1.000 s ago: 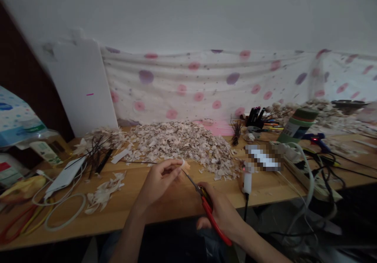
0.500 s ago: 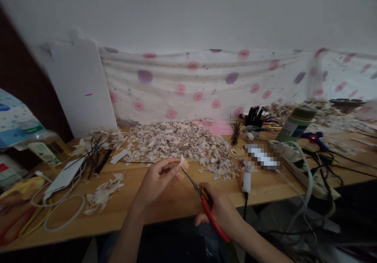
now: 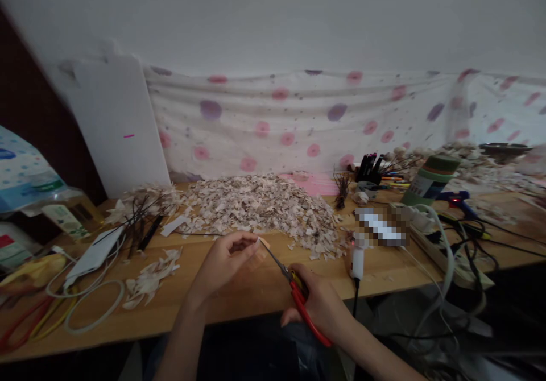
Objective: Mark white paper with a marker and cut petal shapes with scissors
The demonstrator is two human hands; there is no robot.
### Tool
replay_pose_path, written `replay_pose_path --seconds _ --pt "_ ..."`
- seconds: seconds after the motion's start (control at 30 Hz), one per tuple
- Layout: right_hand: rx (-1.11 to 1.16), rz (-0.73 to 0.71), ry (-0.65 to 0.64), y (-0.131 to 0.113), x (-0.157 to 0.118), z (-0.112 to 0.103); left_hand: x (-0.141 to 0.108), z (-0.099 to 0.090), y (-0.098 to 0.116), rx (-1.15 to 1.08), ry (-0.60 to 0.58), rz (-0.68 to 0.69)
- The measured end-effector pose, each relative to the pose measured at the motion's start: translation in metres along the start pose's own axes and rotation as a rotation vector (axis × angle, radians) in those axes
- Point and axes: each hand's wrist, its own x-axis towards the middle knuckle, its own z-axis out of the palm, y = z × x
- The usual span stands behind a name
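Note:
My left hand [image 3: 222, 266] is closed in a pinch on a small thin piece, peach-coloured with a white edge [image 3: 264, 244]; its exact kind is hard to tell. Around the handles of a pair of red-handled scissors [image 3: 307, 319] wraps my right hand [image 3: 328, 307], with the thumb apart at the lower side. The narrow blades point up and left, and their tips meet the piece at my left fingertips. Whether the blades are parted there is too small to see. Behind both hands spreads a heap of pale dried petal-like flakes [image 3: 256, 202].
At left lie a white power bank [image 3: 91, 256] with a coiled cable, dark twigs [image 3: 139, 219], loose pale petals [image 3: 151, 278] and another red-and-yellow tool [image 3: 29, 318]. To the right are a white corded device [image 3: 357, 261], a power strip [image 3: 454, 261], a green bottle [image 3: 430, 179] and a blue glue gun [image 3: 463, 202].
The piece in my left fingers has turned, and less of it shows now. My left fingertips have shifted slightly left and down; the scissors stay nearly in place.

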Motion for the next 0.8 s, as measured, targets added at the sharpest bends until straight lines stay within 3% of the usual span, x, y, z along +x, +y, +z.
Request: replay_pose_path --seconds 0.37,0.6,0.8 --pt "0.018 -0.003 -0.064 -0.005 -0.004 -0.004 -0.001 -0.002 0.005 0.012 -0.02 0.024" --pt "-0.003 -0.057 -0.066 0.001 -0.003 0.0 0.001 -0.004 -0.004 -0.042 0.114 0.04" --pt "0.063 -0.058 -0.062 -0.002 -0.004 -0.003 0.001 0.004 -0.007 -0.056 0.043 0.015"
